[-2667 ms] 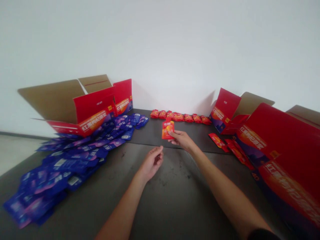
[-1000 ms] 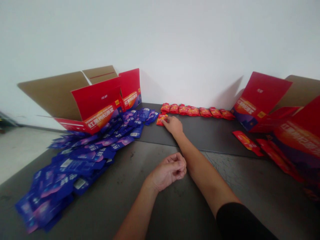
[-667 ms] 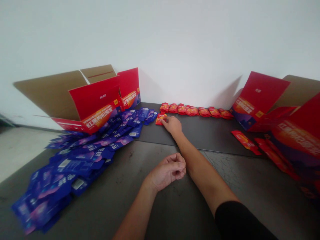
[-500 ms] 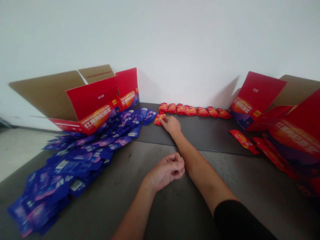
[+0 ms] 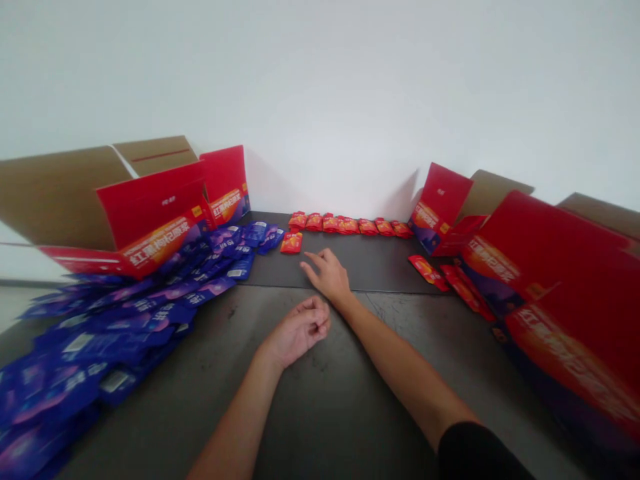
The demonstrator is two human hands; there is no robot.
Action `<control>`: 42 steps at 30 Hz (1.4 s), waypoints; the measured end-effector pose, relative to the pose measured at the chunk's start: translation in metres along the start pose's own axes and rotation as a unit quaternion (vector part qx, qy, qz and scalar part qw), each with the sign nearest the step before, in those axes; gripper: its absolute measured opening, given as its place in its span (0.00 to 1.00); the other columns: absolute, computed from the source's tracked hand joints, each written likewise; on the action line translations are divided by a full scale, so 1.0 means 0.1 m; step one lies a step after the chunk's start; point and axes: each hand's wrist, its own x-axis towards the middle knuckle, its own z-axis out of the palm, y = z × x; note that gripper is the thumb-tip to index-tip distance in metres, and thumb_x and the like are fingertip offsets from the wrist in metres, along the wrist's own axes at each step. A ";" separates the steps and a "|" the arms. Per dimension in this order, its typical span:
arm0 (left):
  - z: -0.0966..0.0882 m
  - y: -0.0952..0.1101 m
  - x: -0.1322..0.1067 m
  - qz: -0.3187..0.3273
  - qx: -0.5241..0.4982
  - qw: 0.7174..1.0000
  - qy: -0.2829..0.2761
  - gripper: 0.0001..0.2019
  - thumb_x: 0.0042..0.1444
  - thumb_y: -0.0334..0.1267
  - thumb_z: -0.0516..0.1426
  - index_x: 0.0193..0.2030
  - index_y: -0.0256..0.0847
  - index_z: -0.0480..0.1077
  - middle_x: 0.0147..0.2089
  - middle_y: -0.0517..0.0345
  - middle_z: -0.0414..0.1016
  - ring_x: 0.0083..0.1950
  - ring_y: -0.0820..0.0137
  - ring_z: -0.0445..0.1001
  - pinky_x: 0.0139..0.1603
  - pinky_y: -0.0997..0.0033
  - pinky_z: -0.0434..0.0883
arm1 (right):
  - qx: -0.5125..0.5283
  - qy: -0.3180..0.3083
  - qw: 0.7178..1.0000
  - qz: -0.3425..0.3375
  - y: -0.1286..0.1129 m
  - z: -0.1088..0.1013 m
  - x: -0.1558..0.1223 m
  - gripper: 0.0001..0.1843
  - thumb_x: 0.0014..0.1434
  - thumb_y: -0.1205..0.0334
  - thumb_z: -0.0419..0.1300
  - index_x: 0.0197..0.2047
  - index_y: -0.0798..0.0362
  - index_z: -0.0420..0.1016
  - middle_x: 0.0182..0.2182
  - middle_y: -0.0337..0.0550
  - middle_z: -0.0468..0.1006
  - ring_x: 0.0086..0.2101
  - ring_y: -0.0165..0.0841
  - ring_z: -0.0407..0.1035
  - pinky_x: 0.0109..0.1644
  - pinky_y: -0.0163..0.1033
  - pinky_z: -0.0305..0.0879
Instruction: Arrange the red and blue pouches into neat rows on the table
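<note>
My right hand [image 5: 326, 273] hovers over the dark table [image 5: 330, 400] with its fingers spread and nothing in it. A single red packet [image 5: 291, 243] lies flat a little beyond it to the left, just in front of a row of several red packets [image 5: 350, 225] along the wall. My left hand [image 5: 300, 328] rests on the table nearer to me, its fingers curled loosely into a fist with nothing visible in them.
A large heap of blue packets [image 5: 125, 313] spreads over the left of the table below an open red carton [image 5: 150, 213]. More open red cartons [image 5: 550, 280] stand on the right, with a few loose red packets [image 5: 450, 277] beside them.
My right hand has set the red packet down in front of the row and drawn back toward me, open. The left hand stays curled. The view has swung to the right.
</note>
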 end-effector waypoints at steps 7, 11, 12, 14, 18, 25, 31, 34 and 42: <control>-0.02 0.02 -0.03 -0.009 -0.007 1.000 -0.005 0.11 0.52 0.32 0.65 0.29 0.38 0.65 0.29 0.63 0.60 0.30 0.76 0.63 0.29 0.77 0.60 | -0.155 0.023 0.985 0.071 0.94 -1.09 -1.02 0.29 0.69 0.48 0.52 0.69 0.52 0.65 0.62 0.55 0.69 0.63 0.45 0.58 0.66 0.50 0.54; -0.02 0.02 -0.03 -0.009 -0.003 1.000 -0.005 0.11 0.52 0.32 0.65 0.29 0.38 0.65 0.29 0.63 0.60 0.30 0.76 0.63 0.29 0.77 0.60 | -0.225 0.050 0.954 0.193 1.51 -1.42 -1.28 0.31 0.68 0.50 0.52 0.69 0.56 0.64 0.64 0.59 0.68 0.63 0.49 0.58 0.65 0.54 0.54; -0.02 0.02 -0.03 -0.010 -0.002 1.000 -0.003 0.11 0.53 0.32 0.65 0.29 0.38 0.65 0.29 0.63 0.60 0.30 0.76 0.63 0.29 0.77 0.60 | -0.232 0.053 0.950 0.204 1.60 -1.44 -1.29 0.31 0.69 0.50 0.50 0.69 0.56 0.64 0.64 0.58 0.68 0.63 0.48 0.58 0.65 0.54 0.53; -0.02 0.01 -0.03 -0.012 0.000 1.000 -0.004 0.11 0.54 0.32 0.64 0.29 0.38 0.65 0.29 0.63 0.60 0.30 0.76 0.63 0.29 0.77 0.60 | -0.239 0.043 0.946 0.214 1.71 -1.42 -1.25 0.29 0.69 0.52 0.49 0.68 0.56 0.65 0.63 0.57 0.69 0.64 0.47 0.58 0.65 0.53 0.53; -0.03 0.01 -0.03 -0.016 0.000 1.000 -0.005 0.11 0.55 0.32 0.64 0.29 0.38 0.64 0.29 0.63 0.59 0.30 0.76 0.63 0.29 0.77 0.61 | -0.251 -0.004 0.933 0.258 1.75 -1.31 -1.13 0.29 0.70 0.51 0.48 0.68 0.55 0.65 0.65 0.56 0.68 0.63 0.48 0.57 0.63 0.55 0.54; -0.03 0.01 -0.03 -0.021 0.005 1.000 -0.006 0.10 0.55 0.31 0.63 0.29 0.38 0.64 0.29 0.63 0.59 0.30 0.76 0.63 0.30 0.77 0.61 | -0.258 -0.023 0.934 0.247 1.70 -1.34 -1.10 0.24 0.70 0.51 0.50 0.60 0.54 0.76 0.57 0.56 0.76 0.56 0.48 0.64 0.58 0.52 0.57; -0.02 0.01 -0.03 -0.023 0.017 1.000 -0.003 0.10 0.55 0.31 0.64 0.29 0.38 0.64 0.29 0.63 0.59 0.30 0.76 0.63 0.31 0.76 0.61 | -0.242 0.031 0.941 0.235 1.73 -1.32 -1.10 0.25 0.68 0.51 0.55 0.64 0.50 0.72 0.63 0.55 0.70 0.59 0.46 0.63 0.59 0.50 0.58; -0.01 0.01 -0.04 -0.024 0.020 1.000 0.000 0.11 0.54 0.32 0.64 0.29 0.38 0.64 0.29 0.63 0.60 0.30 0.76 0.63 0.31 0.76 0.61 | -0.241 0.001 0.938 0.250 1.73 -1.27 -1.09 0.28 0.70 0.49 0.52 0.67 0.53 0.67 0.65 0.56 0.68 0.62 0.47 0.60 0.61 0.52 0.56; -0.01 0.00 -0.02 -0.020 0.021 1.000 -0.003 0.11 0.53 0.32 0.65 0.29 0.38 0.65 0.28 0.63 0.60 0.29 0.76 0.63 0.28 0.77 0.59 | -0.167 -0.008 0.966 0.195 1.76 -1.29 -1.05 0.27 0.65 0.48 0.61 0.63 0.49 0.73 0.51 0.50 0.79 0.52 0.41 0.72 0.55 0.45 0.61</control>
